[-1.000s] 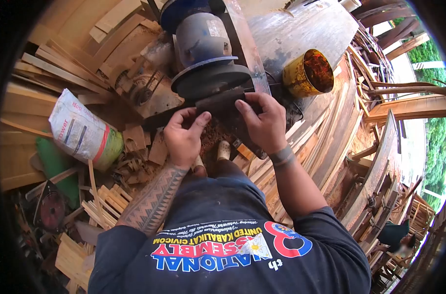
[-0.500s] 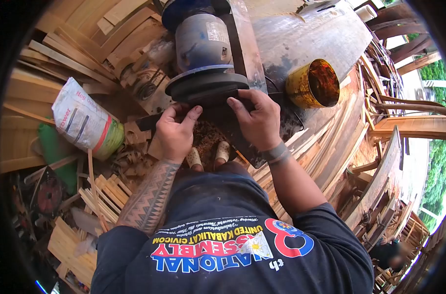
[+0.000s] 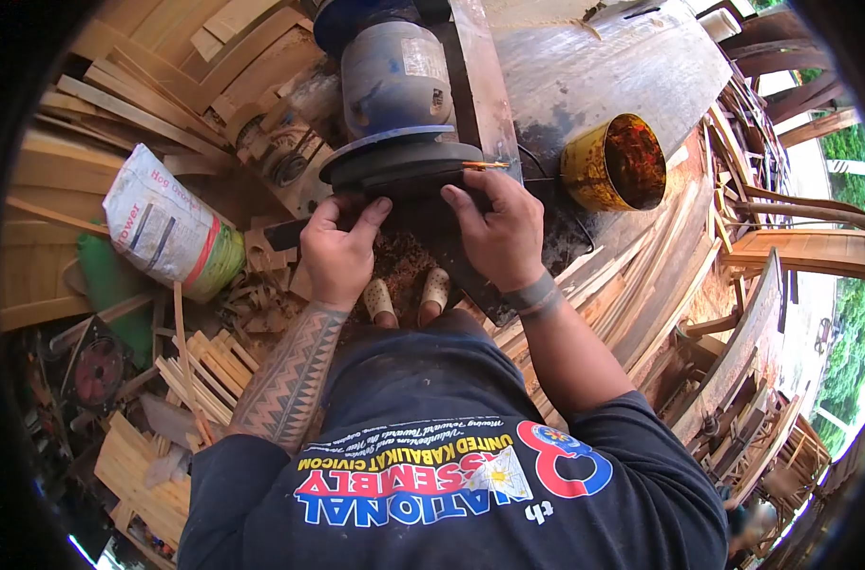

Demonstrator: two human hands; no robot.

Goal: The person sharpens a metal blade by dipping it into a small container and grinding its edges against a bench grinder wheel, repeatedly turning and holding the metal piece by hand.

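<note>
One dark flat piece (image 3: 413,188) sits against the near side of the grinding wheel (image 3: 404,162). The left hand (image 3: 337,249) pinches it near one end between thumb and curled fingers; the right hand (image 3: 499,228) grips the other end likewise, just beside orange sparks (image 3: 487,165). Behind the wheel is a blue-grey motor (image 3: 385,90), with a yellow tin (image 3: 585,169) to the right and a printed sack (image 3: 164,226) leftward.

I see a tin (image 3: 587,167) at my two o'clock, a sack (image 3: 171,226) between nine and ten, sticks (image 3: 214,370) at eight.
</note>
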